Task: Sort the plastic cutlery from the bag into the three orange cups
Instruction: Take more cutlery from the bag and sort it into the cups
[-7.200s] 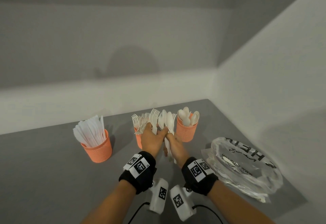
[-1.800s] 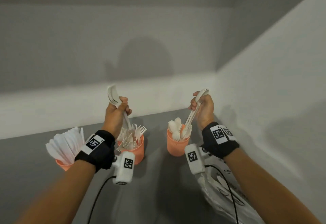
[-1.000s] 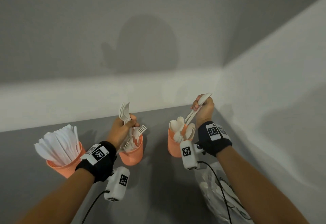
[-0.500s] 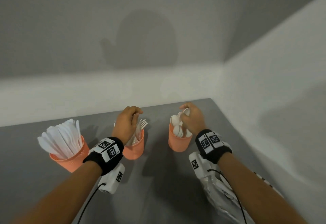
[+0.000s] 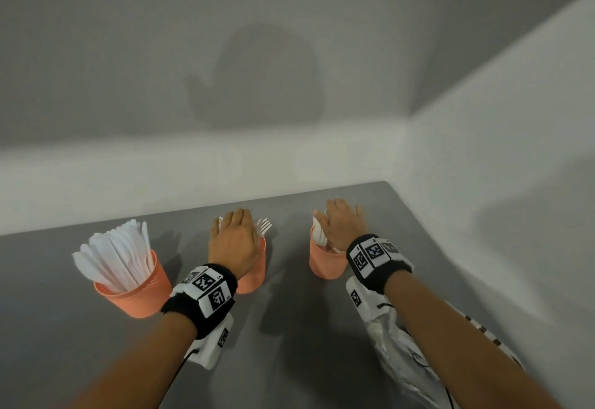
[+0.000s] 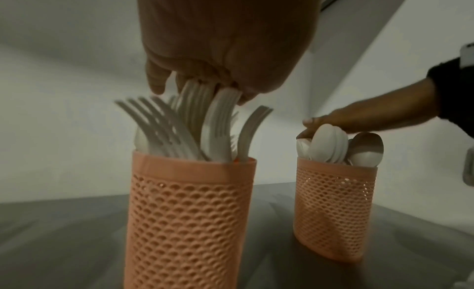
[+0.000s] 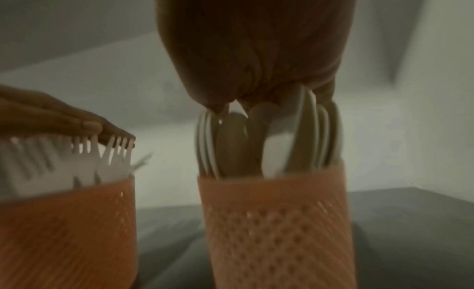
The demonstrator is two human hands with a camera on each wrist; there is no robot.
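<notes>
Grey table (image 5: 306, 328): flat left hand (image 5: 233, 241) presses forks (image 6: 179, 121) into middle cup (image 6: 189, 218)

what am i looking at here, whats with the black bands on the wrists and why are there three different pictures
No machine here: a person is sorting plastic cutlery with bare hands. The black wristbands carry printed markers and a small camera each. The wide picture comes from a camera on the person's head; the two close, darker ones look out from each wrist along the hand.

On the grey table stand three orange cups: the knife cup on the left, the fork cup in the middle, the spoon cup on the right. A crinkly plastic bag lies partly under the right arm.

The left hand rests flat on the forks, and the right hand flat on the spoons. Neither hand grips anything.
</notes>
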